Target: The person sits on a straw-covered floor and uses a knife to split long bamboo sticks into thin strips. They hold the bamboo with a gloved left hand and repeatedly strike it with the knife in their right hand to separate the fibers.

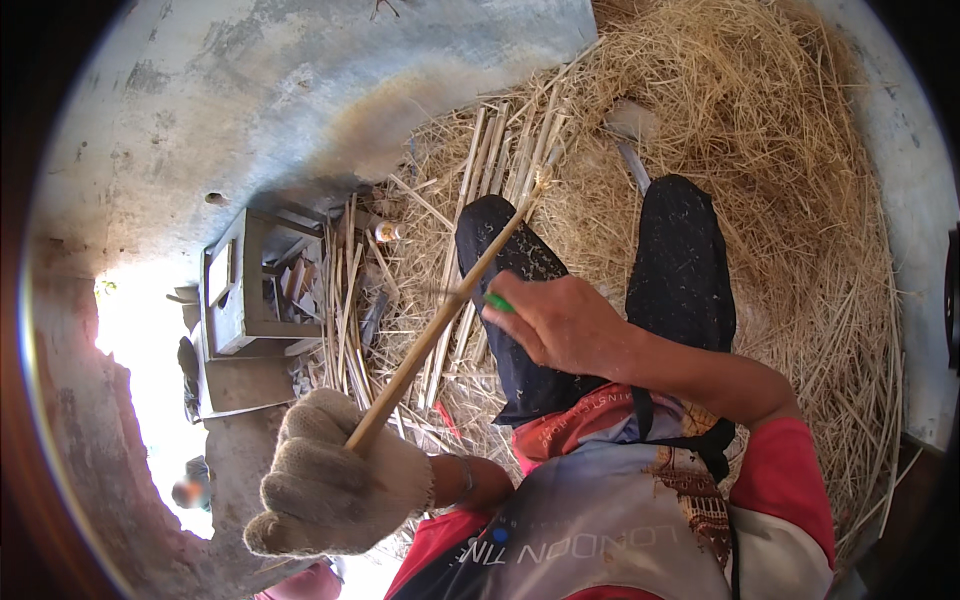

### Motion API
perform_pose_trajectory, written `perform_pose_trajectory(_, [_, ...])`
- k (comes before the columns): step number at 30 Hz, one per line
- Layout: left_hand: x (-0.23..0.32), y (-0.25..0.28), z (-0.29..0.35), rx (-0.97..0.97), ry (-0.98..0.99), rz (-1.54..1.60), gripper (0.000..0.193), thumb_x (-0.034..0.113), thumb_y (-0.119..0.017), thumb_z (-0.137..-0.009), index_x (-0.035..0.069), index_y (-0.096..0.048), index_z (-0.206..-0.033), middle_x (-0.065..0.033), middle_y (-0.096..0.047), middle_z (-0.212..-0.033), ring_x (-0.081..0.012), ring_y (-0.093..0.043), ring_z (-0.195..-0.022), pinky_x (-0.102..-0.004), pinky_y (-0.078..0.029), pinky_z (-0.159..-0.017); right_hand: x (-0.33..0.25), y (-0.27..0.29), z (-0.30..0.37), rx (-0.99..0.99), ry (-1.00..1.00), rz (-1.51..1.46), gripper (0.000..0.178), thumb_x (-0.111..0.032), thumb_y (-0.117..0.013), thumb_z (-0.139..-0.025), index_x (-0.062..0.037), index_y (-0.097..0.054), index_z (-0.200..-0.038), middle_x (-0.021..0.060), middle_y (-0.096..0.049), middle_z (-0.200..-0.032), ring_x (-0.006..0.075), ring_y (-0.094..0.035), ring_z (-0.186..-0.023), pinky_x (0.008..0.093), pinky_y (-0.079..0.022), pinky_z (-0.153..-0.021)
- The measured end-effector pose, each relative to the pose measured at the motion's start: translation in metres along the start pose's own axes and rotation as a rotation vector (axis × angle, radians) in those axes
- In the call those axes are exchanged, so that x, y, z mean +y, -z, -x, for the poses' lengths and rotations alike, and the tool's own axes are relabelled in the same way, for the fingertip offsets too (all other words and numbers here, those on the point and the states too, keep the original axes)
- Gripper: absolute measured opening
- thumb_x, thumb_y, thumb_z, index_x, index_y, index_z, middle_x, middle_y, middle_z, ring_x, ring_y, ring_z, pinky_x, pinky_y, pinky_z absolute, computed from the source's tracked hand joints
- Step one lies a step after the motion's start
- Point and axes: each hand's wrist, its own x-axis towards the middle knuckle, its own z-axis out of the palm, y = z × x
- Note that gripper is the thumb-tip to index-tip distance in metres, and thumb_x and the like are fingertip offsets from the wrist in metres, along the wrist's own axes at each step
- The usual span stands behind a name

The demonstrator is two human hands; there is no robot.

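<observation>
My left hand (340,480), in a grey knitted work glove, is closed round the near end of a long bamboo-like stick (415,355). The stick slants up and away to the right, over my left knee, and its far tip looks frayed. My right hand (560,315) is bare and closed on a green-handled knife (498,302), held against or just beside the middle of the stick. Most of the handle is hidden in the fist. Its blade shows only as a thin, dark, blurred streak, so whether it touches the stick cannot be told.
Straw-like strips (750,100) are heaped at the far right and around my dark trouser legs (685,250). Several long split sticks (490,150) lie ahead on the left. A small wooden cabinet (240,300) stands by the wall, near a bright opening (150,400) with a person outside.
</observation>
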Motion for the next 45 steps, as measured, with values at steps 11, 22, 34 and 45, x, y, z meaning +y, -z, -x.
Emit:
perform_pose_trajectory(11, [0.008, -0.024, 0.01, 0.229, 0.0, 0.013, 0.034, 0.019, -0.043, -0.102, 0.017, -0.036, -0.069, 0.0048, -0.036, -0.049, -0.0065, -0.031, -0.041, -0.0246, -0.029, -0.046, 0.014, -0.004, -0.001, 0.033, 0.032, -0.075, 0.029, -0.026, -0.055, -0.1, 0.0004, -0.057, -0.113, 0.0208, -0.056, -0.055, 0.0409, -0.061, -0.052, 0.0486, -0.047, -0.047])
perform_pose_trajectory(22, [-0.001, 0.024, -0.005, -0.241, -0.065, -0.012, 0.039, 0.03, -0.036, -0.103, 0.014, -0.035, -0.068, 0.0007, -0.036, -0.049, -0.0117, -0.028, -0.038, -0.0298, -0.029, -0.039, -0.026, 0.015, 0.005, -0.119, 0.037, 0.094, 0.027, -0.029, -0.052, -0.1, -0.002, -0.052, -0.102, 0.0205, -0.056, -0.055, 0.0408, -0.062, -0.053, 0.0491, -0.048, -0.045])
perform_pose_trajectory(34, [-0.006, 0.012, -0.008, -0.18, -0.094, 0.033, 0.039, 0.03, -0.033, -0.103, 0.015, -0.035, -0.067, 0.001, -0.035, -0.049, -0.0109, -0.028, -0.038, -0.0294, -0.028, -0.038, 0.012, 0.004, 0.005, 0.027, -0.103, 0.066, 0.03, -0.028, -0.051, -0.101, 0.0014, -0.056, -0.099, 0.0183, -0.058, -0.056, 0.0407, -0.061, -0.051, 0.047, -0.049, -0.047])
perform_pose_trajectory(45, [-0.004, -0.003, -0.002, 0.041, -0.102, 0.057, 0.039, 0.03, -0.031, -0.104, 0.016, -0.035, -0.067, 0.0013, -0.035, -0.049, -0.0102, -0.027, -0.038, -0.029, -0.028, -0.038, 0.027, -0.011, -0.006, 0.105, -0.103, -0.071, 0.029, -0.026, -0.054, -0.1, 0.0031, -0.057, -0.104, 0.0207, -0.056, -0.053, 0.0381, -0.061, -0.049, 0.0465, -0.047, -0.044])
